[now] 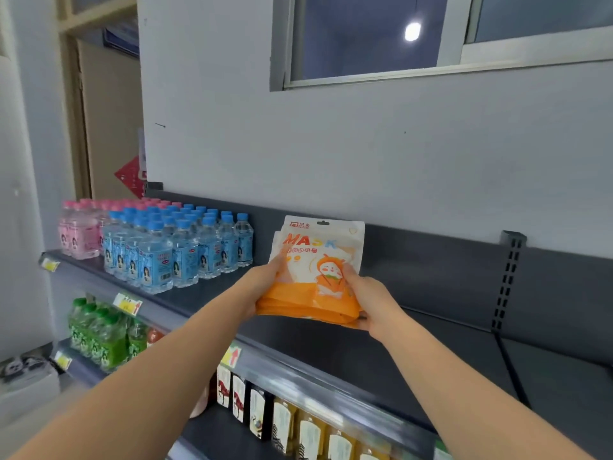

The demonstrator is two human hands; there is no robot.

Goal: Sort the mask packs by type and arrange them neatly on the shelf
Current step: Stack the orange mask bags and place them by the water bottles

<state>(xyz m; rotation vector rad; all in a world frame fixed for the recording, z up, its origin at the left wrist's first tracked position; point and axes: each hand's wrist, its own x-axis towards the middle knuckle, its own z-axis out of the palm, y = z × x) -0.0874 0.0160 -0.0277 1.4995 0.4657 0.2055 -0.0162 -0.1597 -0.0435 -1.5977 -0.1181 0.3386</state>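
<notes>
A stack of orange-and-white mask packs [318, 260], printed "MASK" with a cartoon figure, leans upright over the top dark grey shelf [414, 343]. My left hand [265, 290] grips the stack's lower left edge. My right hand [371, 300] grips its lower right edge, thumb on the front. The packs' bottoms are at or just above the shelf surface, near the back panel.
Blue-capped water bottles [175, 250] and pink-capped bottles [79, 234] fill the shelf's left part. Green bottles [99, 333] and boxed drinks [285, 416] stand on the shelf below. A slotted upright post [507, 277] rises at the right. Bare shelf lies right of the packs.
</notes>
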